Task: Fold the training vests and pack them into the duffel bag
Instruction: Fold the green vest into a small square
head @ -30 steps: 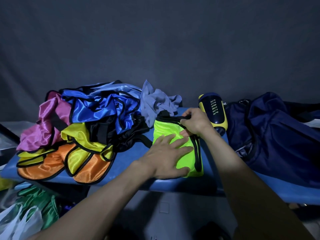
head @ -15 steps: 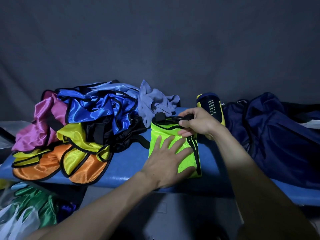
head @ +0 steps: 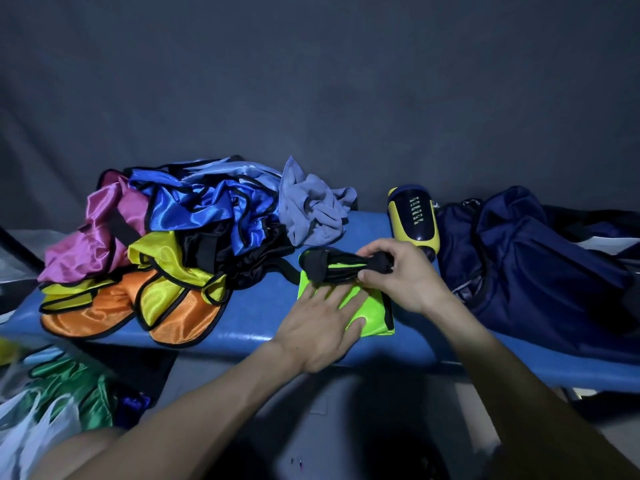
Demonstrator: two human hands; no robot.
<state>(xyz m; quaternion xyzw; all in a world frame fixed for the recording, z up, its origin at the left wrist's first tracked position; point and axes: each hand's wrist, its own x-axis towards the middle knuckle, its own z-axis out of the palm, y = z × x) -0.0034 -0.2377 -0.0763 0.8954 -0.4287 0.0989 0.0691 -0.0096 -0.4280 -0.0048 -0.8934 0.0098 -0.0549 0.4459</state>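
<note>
We've got the bench w/ the duffel bag slumped at its right end, near enough to pack into. The vest pile sits left, not yet folded. Our left hand lies flat, fingers straight, pinning the green vest so it can't slide. Our right hand pinches its black straps (bunched), prob. to fold them over.

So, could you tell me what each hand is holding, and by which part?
The right hand grips the neon green vest by its rolled, black-trimmed top end; the left hand only presses flat on it.
</note>
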